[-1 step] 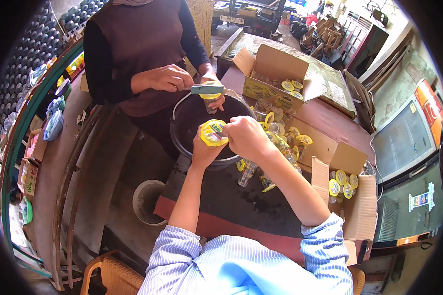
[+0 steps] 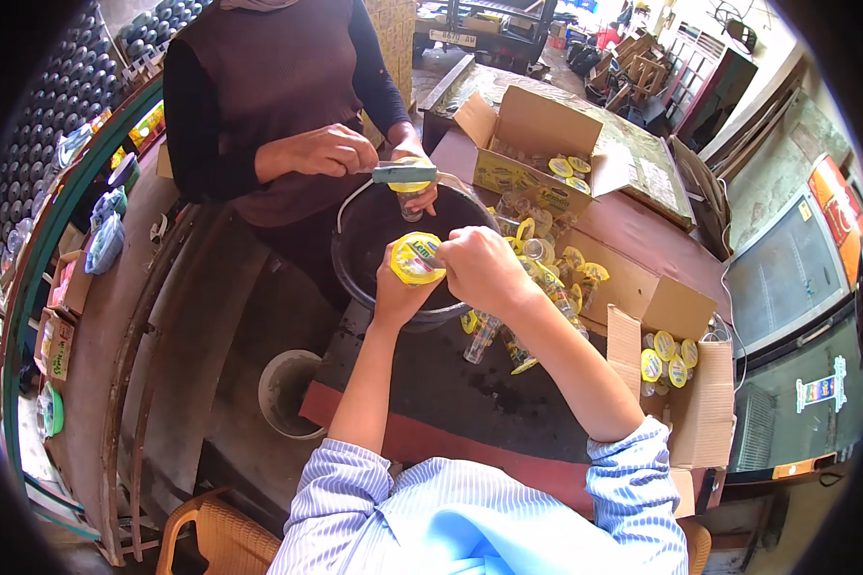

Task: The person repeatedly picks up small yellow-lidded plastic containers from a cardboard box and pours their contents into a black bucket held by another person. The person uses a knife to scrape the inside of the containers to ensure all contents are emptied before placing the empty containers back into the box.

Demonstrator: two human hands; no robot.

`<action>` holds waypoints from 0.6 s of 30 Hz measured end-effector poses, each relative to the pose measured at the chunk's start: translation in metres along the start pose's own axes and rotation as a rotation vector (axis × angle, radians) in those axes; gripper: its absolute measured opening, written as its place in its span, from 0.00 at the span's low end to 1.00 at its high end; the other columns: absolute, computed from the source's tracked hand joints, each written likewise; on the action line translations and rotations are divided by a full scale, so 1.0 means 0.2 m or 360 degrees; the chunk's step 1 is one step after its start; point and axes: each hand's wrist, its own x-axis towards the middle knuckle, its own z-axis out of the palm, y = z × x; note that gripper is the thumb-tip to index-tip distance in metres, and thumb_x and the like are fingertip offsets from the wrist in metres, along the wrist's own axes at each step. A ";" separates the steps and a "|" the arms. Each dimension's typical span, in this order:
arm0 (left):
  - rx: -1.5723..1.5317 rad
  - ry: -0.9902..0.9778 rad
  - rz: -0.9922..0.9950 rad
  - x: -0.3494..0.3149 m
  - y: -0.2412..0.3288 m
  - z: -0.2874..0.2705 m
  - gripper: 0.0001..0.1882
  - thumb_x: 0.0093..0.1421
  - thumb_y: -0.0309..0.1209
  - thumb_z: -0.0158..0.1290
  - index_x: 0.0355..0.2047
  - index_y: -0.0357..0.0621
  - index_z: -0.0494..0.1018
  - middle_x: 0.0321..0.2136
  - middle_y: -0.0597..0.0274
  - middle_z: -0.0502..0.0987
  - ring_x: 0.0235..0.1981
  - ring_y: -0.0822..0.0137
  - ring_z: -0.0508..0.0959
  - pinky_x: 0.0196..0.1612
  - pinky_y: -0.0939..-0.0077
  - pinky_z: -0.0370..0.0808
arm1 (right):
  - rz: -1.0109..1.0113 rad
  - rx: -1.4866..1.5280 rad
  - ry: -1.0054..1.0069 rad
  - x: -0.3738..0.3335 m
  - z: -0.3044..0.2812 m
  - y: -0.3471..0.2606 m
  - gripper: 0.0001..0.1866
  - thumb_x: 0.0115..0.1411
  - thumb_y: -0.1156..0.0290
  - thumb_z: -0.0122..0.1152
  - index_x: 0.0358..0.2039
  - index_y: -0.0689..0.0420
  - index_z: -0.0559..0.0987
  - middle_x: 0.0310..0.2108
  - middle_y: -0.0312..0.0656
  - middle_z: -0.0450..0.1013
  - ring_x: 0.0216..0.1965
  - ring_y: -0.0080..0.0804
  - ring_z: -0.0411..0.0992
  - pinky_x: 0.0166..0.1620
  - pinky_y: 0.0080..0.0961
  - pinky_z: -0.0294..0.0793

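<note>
My left hand (image 2: 393, 299) is wrapped around a cup with a printed yellow film lid (image 2: 416, 258), held lid up over the near rim of a black bucket (image 2: 343, 257). Closed in a fist, my right hand (image 2: 484, 266) presses against the lid's right edge; whatever its fingers hold is hidden. Across the bucket, another person's hand (image 2: 334, 152) grips a tool with a flat grey-green blade (image 2: 403, 174), laid over a yellow-lidded clear cup in that person's other hand (image 2: 422, 198). Beside my right forearm lies a heap of clear cups with yellow lids (image 2: 547, 278).
Yellow-lidded cups fill an open cardboard box (image 2: 523, 172) at the back and another box (image 2: 710, 393) at right. A pale bucket (image 2: 276, 393) stands lower, left of the dark tabletop (image 2: 451, 393). An orange woven chair (image 2: 216, 537) is at lower left, a glass-fronted cabinet (image 2: 796, 393) at right.
</note>
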 end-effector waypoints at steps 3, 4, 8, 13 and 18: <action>0.0013 0.0008 -0.0011 0.00 -0.01 0.00 0.26 0.37 0.26 0.63 0.37 0.39 0.63 0.31 0.60 0.74 0.32 0.72 0.74 0.36 0.78 0.71 | 0.0009 0.0017 -0.0042 -0.03 -0.01 0.00 0.05 0.40 0.79 0.50 0.19 0.60 0.76 0.19 0.45 0.68 0.27 0.42 0.69 0.34 0.33 0.69; 0.0060 0.0004 -0.0008 0.00 0.00 0.00 0.26 0.37 0.26 0.63 0.37 0.39 0.63 0.31 0.60 0.74 0.32 0.72 0.74 0.36 0.78 0.71 | -0.0002 0.0012 -0.0024 -0.03 -0.01 0.00 0.05 0.38 0.78 0.52 0.18 0.61 0.75 0.19 0.47 0.68 0.27 0.42 0.69 0.34 0.33 0.69; 0.0225 -0.0011 0.0110 0.00 0.04 0.01 0.26 0.37 0.26 0.63 0.37 0.39 0.63 0.31 0.59 0.74 0.32 0.72 0.74 0.36 0.78 0.71 | 0.0012 -0.0019 -0.0074 -0.05 -0.05 0.01 0.06 0.40 0.78 0.51 0.20 0.60 0.76 0.19 0.46 0.69 0.27 0.42 0.69 0.34 0.33 0.69; 0.0039 -0.0013 0.0057 0.00 -0.03 0.01 0.27 0.37 0.26 0.63 0.38 0.39 0.62 0.31 0.59 0.73 0.33 0.70 0.74 0.37 0.78 0.71 | 0.0095 0.0105 0.0046 -0.04 -0.15 0.00 0.07 0.44 0.78 0.51 0.24 0.58 0.77 0.21 0.45 0.69 0.27 0.41 0.69 0.34 0.33 0.69; 0.0034 -0.0055 0.0058 0.00 -0.05 0.00 0.29 0.38 0.26 0.62 0.39 0.38 0.59 0.33 0.59 0.68 0.35 0.69 0.71 0.39 0.77 0.68 | 0.0048 0.0133 0.0249 -0.02 -0.18 0.06 0.06 0.46 0.76 0.54 0.27 0.56 0.77 0.23 0.42 0.70 0.27 0.39 0.68 0.35 0.31 0.67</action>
